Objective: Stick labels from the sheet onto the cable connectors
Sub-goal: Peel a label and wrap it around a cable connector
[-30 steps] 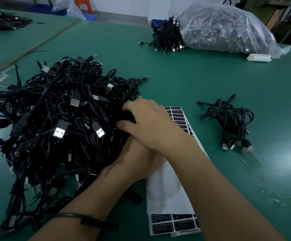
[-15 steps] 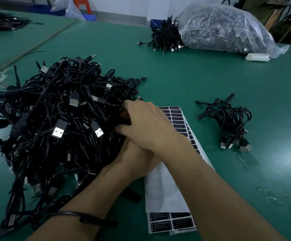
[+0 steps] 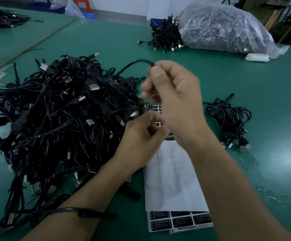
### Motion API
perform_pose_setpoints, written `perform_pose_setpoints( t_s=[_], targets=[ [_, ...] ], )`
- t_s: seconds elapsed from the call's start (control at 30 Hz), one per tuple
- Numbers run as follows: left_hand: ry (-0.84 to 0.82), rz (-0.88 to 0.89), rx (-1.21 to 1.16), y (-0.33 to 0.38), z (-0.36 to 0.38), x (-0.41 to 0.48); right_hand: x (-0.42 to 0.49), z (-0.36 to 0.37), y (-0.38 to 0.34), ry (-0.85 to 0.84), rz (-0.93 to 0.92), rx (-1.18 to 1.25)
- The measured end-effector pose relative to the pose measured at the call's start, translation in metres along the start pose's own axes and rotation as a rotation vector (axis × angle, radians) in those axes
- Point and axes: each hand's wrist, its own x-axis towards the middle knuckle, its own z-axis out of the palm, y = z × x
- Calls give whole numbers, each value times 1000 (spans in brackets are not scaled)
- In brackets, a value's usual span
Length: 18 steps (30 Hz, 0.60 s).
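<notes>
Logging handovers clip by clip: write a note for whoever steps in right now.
Right hand raised, pinching a black cable that runs up from the big pile.
Left hand curled at the pile's edge by a connector; grip blurred.
Label sheet lies below the hands, middle bare, labels at both ends.
Small bundle on the right: labelled or not, cannot tell.
Left to do: peel a label, stick it on this cable's connector, repeat.

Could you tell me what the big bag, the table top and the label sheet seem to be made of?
Bag: thin clear plastic film, going by its crinkles, glare and visible contents. Table top: smooth green mat with soft sheen, perhaps rubber or vinyl. Label sheet: matt white backing, probably paper; the black labels look slightly glossy.
</notes>
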Motion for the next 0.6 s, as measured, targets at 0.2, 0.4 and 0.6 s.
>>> perform_pose_setpoints(
  t_s=[0.2, 0.4, 0.6],
  targets=[
    [17, -18, -321, 16, -4, 2, 5, -12, -4, 92, -28, 235],
    [92, 38, -528, 20, -7, 3, -4, -11, 7, -34, 64, 108],
    [393, 31, -615, 23, -15, 7, -4, -32, 27, 107, 109, -202]
  ],
)
